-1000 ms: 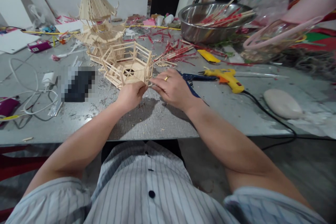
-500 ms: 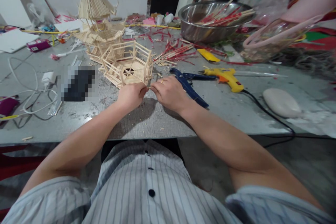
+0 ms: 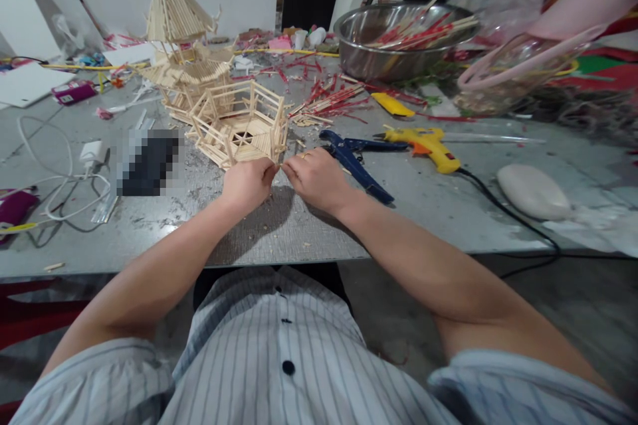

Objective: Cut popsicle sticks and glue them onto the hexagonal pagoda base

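Observation:
My left hand [image 3: 249, 180] and my right hand [image 3: 315, 176] meet at the fingertips, close to the table's front edge. Both are closed in a pinch on a small wooden stick, of which only a tiny pale bit shows between them. Just behind my left hand stands an open, many-sided frame [image 3: 256, 125] built of thin wooden sticks, with railings around its rim and a hole in its floor. Farther back rises a wooden stick pagoda model [image 3: 187, 70] with a pointed roof [image 3: 174, 10]. Blue cutting pliers [image 3: 356, 163] lie to the right of my right hand.
A yellow glue gun [image 3: 433, 146] with a black cord lies right of the pliers. Behind are red-and-wood sticks [image 3: 331, 103] and a steel bowl [image 3: 383, 60]. A pink-handled basket [image 3: 508, 83] stands at right. Left are a blurred dark object [image 3: 149, 163] and a white charger [image 3: 92, 154].
The camera view has shifted slightly. My hands keep nearly the same pose at the front of the frame, and the things on the table stay where they were.

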Tool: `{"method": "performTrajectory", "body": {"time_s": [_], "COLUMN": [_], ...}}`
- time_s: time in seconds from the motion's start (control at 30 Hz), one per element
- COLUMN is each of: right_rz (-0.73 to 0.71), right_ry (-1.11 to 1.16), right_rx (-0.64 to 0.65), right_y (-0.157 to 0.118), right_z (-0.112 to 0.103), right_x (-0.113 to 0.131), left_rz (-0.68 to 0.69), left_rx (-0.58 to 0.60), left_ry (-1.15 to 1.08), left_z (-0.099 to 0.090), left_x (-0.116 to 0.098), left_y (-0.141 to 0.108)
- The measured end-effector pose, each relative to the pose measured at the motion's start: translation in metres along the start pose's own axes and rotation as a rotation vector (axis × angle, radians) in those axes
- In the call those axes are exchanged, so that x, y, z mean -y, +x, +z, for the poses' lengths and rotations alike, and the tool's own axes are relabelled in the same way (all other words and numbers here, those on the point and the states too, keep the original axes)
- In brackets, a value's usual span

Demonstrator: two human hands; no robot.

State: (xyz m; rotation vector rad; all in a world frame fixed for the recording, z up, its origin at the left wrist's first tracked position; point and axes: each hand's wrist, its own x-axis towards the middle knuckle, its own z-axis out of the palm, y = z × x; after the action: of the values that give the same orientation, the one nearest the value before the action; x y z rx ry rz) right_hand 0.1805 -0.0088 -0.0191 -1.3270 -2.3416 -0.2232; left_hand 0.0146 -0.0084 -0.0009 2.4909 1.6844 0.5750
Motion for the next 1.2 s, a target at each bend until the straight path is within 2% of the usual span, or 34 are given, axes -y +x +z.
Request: {"method": "performTrajectory", "body": {"time_s": [0.1,0.17,0.23,0.33,0.5,0.57,0.7,0.8,0.9,1.07,1.13,1.2], "right_rz": [-0.084,-0.108,-0.081,0.039,0.304,0.323,0.137,-0.049,-0.157,-0.166,-0.136,-0.088], "right_ry": [0.279,0.481,0.624,0.651,0.413,0.351,0.371,0.43,0.414,0.318,0.286,0.263], "right_rx": [0.005,0.048,0.102,0.09,-0.051,-0.124,-0.237,-0.194,-0.135,-0.095,-0.092,-0.106], "right_y": [0.001,0.0,0.0,0.002,0.005,0.004,0.001,-0.001,-0.002,-0.001,0.002,0.007], "right_z": [-0.004,-0.008,-0.011,-0.01,0.002,0.004,-0.002,-0.007,-0.009,-0.005,-0.004,-0.004], "right_x": [-0.013,-0.019,-0.023,-0.031,-0.051,-0.056,-0.049,-0.037,-0.028,-0.023,-0.024,-0.025], "left_rz": [0.181,0.316,0.386,0.359,0.211,0.165,0.115,0.117,0.125,0.163,0.208,0.246], "left_rx": [-0.028,0.012,0.087,0.201,0.312,0.323,0.275,0.235,0.207,0.151,0.058,-0.107], "left_ry": [-0.21,-0.392,-0.558,-0.707,-0.847,-0.881,-0.859,-0.803,-0.771,-0.659,-0.54,-0.357], "left_z": [-0.001,-0.003,-0.005,-0.007,-0.004,-0.002,0.002,0.006,0.01,0.004,-0.008,-0.025], "left_x": [0.011,0.017,0.019,0.015,0.01,0.011,0.015,0.018,0.019,0.017,0.019,0.027], "left_y": [0.004,0.007,0.008,0.007,0.006,0.007,0.009,0.01,0.01,0.007,0.008,0.01]}}
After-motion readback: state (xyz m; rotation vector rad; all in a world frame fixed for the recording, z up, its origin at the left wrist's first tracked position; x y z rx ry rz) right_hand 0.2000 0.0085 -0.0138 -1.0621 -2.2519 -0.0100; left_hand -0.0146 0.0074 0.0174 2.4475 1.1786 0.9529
